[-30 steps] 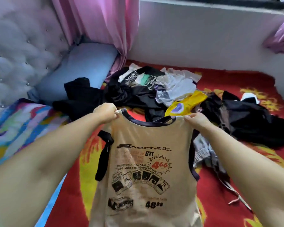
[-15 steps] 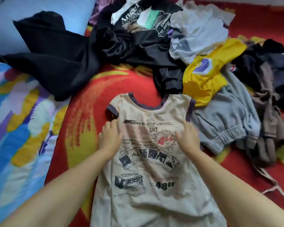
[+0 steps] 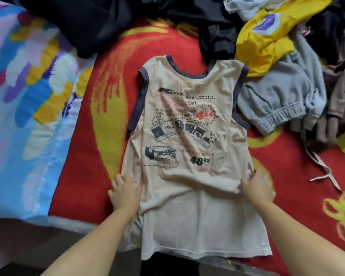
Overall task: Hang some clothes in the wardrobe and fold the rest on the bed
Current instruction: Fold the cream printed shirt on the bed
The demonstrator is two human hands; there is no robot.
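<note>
A cream sleeveless shirt with dark purple trim and a printed advert lies flat, print up, on the red bed cover. Its hem hangs over the near edge of the bed. My left hand rests flat on the shirt's left side, fingers straight. At the shirt's right side edge my right hand presses down, also with straight fingers. A pile of unfolded clothes lies beyond the shirt: black garments, a yellow top and grey sweatpants.
A multicoloured blanket covers the bed to the left of the shirt. Brown and dark clothes with a loose white drawstring lie at the right. The bed's near edge runs below my forearms.
The shirt went from held up by its shoulders to lying flat on the bed. Both hands slid down from chest level to the shirt's lower sides, and the view tilted down.
</note>
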